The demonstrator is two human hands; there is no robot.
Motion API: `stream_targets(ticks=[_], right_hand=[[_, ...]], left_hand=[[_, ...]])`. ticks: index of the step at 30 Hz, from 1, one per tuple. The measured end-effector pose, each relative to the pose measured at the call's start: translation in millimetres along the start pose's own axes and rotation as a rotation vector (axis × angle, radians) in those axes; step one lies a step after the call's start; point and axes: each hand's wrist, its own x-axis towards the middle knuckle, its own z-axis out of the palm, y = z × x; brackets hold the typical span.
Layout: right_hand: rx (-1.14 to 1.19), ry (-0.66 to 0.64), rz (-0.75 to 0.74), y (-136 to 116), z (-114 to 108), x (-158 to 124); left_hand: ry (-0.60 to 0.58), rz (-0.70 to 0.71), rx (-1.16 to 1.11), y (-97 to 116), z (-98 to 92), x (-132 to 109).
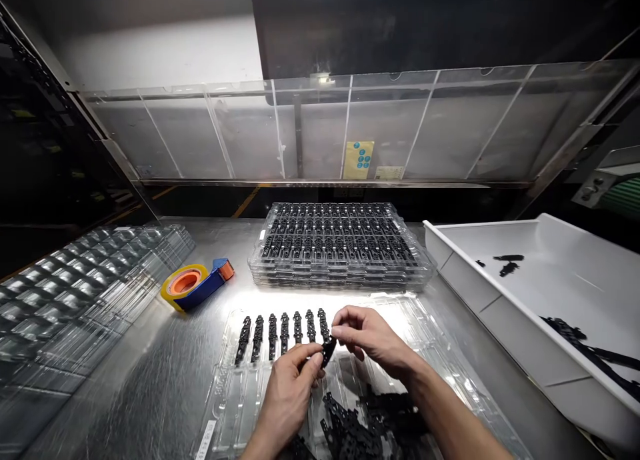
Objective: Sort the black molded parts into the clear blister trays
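A slim, perforated black strip (328, 353), long axis slanting from near left to far right, is above a clear plastic tray (233, 397), closer to its far edge. The left hand (293, 388) pinches its near end; the right hand (371, 333), fingers narrowly curled, is at its far end, its grip unclear.

Two bare hands meet near the center of the view, fingertips close together. The left hand (293, 383) rises from the bottom edge, its back facing up, thumb (312, 369) and forefinger (306, 351) drawn together in a pinch pointing right. The right hand (373, 340) is slightly higher, reaching in from the lower right, fingers curled and thumb pointing left. The bare right forearm (450, 400) slants down to the bottom edge; only a little shows below the left wrist (264, 437).
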Motion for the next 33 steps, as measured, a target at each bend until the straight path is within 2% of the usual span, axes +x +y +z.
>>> stream_targets(ticks=[5,8,13,17,29,33], right_hand=[[-0.052,0.384,-0.018,-1.8,-13.8,0.0],[-0.259,0.47,0.022,8.0,-14.7,-3.1],[-0.785,0.4,0.07,26.1,4.8,-10.2],[-1.052,0.341,0.044,25.9,17.6,-11.8],[-0.745,0.066,-0.05,21.1,22.1,-5.0],[-0.756,0.068,-0.075,22.9,25.7,2.8]], left_hand=[[0.075,-0.04,0.088,-4.3,-5.8,3.2],[0.08,-0.092,0.047,-9.5,-8.3,5.9],[0.105,-0.12,0.012,-7.9,-6.4,8.7],[0.111,-0.132,-0.067,-6.7,-2.6,10.3],[0.143,-0.109,-0.147,-21.9,7.1,12.0],[0.138,-0.107,-0.161,-26.6,8.1,11.1]])
